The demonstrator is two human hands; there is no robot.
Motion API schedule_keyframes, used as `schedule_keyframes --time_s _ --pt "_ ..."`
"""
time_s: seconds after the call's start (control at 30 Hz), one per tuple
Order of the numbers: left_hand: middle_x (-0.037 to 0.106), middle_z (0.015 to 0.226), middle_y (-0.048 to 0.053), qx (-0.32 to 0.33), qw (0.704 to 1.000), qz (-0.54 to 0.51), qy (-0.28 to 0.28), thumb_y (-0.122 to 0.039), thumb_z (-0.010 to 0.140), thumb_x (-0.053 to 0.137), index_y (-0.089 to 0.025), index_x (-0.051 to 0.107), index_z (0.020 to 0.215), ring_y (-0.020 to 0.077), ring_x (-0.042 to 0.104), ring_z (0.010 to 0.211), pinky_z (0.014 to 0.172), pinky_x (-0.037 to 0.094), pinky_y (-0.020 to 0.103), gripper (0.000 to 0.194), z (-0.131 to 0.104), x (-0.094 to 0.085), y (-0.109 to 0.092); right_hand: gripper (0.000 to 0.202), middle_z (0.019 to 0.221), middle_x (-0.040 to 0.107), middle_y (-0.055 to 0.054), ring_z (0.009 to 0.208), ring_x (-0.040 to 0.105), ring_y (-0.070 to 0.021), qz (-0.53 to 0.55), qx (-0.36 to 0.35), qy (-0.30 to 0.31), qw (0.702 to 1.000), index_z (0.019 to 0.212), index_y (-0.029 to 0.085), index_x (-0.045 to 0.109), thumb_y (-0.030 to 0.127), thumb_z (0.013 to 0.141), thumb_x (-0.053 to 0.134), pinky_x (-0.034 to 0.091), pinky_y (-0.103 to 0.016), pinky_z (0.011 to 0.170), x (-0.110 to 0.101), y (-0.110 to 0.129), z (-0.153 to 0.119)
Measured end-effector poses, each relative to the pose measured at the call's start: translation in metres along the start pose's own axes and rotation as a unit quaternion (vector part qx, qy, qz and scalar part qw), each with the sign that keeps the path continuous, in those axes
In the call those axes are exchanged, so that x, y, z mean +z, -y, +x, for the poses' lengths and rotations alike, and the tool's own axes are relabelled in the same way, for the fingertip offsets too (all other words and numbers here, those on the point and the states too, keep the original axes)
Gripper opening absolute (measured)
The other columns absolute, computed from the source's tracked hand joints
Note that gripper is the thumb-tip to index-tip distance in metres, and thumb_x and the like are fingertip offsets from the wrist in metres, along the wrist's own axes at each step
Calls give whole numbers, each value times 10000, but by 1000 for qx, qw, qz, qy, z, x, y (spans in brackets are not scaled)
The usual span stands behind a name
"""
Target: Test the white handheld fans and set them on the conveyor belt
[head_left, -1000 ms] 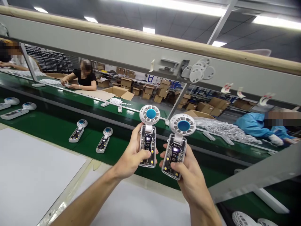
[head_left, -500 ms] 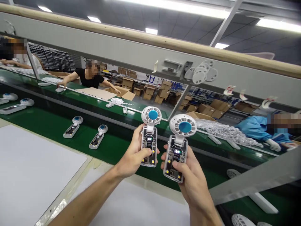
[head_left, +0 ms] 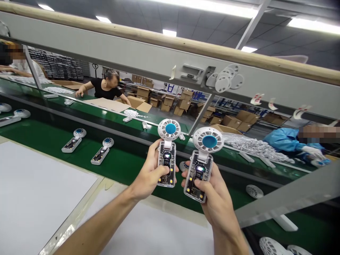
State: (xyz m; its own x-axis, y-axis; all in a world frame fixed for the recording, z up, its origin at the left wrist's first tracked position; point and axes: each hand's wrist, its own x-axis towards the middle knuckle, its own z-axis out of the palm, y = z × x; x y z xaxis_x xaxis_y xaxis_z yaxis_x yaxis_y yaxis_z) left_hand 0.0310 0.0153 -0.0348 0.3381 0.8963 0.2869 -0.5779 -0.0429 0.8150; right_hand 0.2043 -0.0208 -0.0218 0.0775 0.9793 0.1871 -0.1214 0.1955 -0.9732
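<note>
My left hand (head_left: 152, 168) is closed round a white handheld fan (head_left: 168, 148), its thumb pressed on the front of the clear-cased body. In my right hand (head_left: 212, 187) is a second handheld fan (head_left: 202, 156), held upright beside the first and a little nearer to me. Both fans have a round white head with a blue centre. Black circuit boards show through the cases, each with a small lit display. Behind the fans, the fingers of both hands are partly hidden.
On the green conveyor belt (head_left: 127, 163) lie more handheld fans (head_left: 102, 151). A white work surface (head_left: 39, 191) is in front of me. Across the belt, a person in black (head_left: 106, 88) and a person in blue (head_left: 284, 138) work beside white parts (head_left: 255, 147). A grey post (head_left: 289, 198) slants at right.
Fans on the belt have shifted left, and another fan head shows behind my hands. Both my hands keep their grip. The person in black has drawn an arm back from a white part.
</note>
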Motion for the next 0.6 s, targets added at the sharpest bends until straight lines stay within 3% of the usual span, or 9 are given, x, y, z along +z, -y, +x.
schedule_keyframes --time_s 0.23,0.43,0.5,0.6 --pt "640 986 43 -2 1000 -6 -3 -167 848 584 -302 168 1457 176 678 691 623 547 301 750 0 0 -3 446 991 689 -46 708 670 -173 3 -1 12 1000 1254 229 503 223 819 605 554 -308 646 -1 1 -1" --pt "621 978 42 9 1000 21 -5 -250 839 663 -262 267 1391 159 650 681 582 529 275 679 1 -2 -2 520 1145 666 -73 834 685 -199 17 -35 -20 999 1273 252 491 244 788 679 569 -308 660 -1 -1 0" --pt "615 1000 44 15 997 63 -29 -295 839 696 -243 299 1338 137 634 661 571 523 262 639 2 -3 2 435 1063 678 -63 797 688 -208 59 -34 -8 998 1180 245 532 322 785 697 578 -330 653 -1 -1 1" --pt "619 973 26 52 984 151 -76 -324 830 724 -223 337 1220 119 624 639 591 531 263 559 4 -4 9 312 788 649 -5 588 633 -179 92 -46 7 995 1036 244 570 412 799 684 536 -311 531 -1 -1 1"
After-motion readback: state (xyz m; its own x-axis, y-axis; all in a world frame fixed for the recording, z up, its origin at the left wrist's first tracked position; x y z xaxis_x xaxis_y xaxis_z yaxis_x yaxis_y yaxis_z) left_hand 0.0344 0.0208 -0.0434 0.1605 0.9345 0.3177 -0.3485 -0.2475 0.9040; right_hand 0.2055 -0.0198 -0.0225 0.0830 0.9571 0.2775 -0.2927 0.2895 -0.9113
